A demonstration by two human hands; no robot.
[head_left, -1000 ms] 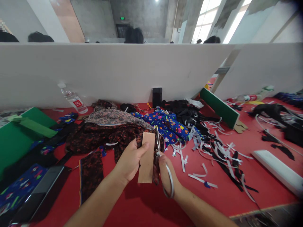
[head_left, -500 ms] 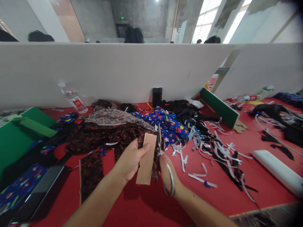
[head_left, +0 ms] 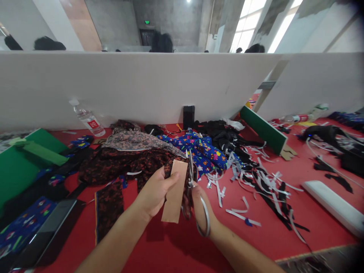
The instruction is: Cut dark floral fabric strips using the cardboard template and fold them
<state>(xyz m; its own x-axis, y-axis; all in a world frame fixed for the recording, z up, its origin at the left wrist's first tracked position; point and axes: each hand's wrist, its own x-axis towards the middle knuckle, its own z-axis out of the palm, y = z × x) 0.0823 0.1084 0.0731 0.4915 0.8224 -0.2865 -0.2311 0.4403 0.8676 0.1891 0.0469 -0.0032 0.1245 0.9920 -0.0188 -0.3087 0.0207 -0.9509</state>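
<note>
In the head view, my left hand [head_left: 157,188] is closed on a tan cardboard strip [head_left: 174,193], the thumb pressed on its face. Dark red-patterned fabric [head_left: 168,167] is pinched behind the card. My right hand [head_left: 201,208] is closed round a pair of metal scissors [head_left: 190,168]. Their blades point away from me, slightly apart, along the card's right edge where the dark fabric shows. Fingers behind the card and the lower scissor handle are partly hidden. A blue printed cloth [head_left: 203,149] lies just beyond the blade tips.
White and black strip scraps [head_left: 273,185] litter the red table [head_left: 250,242] on the right, near a long white box [head_left: 332,204]. A water bottle [head_left: 89,120] and a phone [head_left: 189,116] stand against the white partition [head_left: 142,83]. Green boards [head_left: 264,129] flank both sides.
The cardboard strip has tilted slightly, its lower end moving a little left, away from the scissors. The hands otherwise stay nearly in place.
</note>
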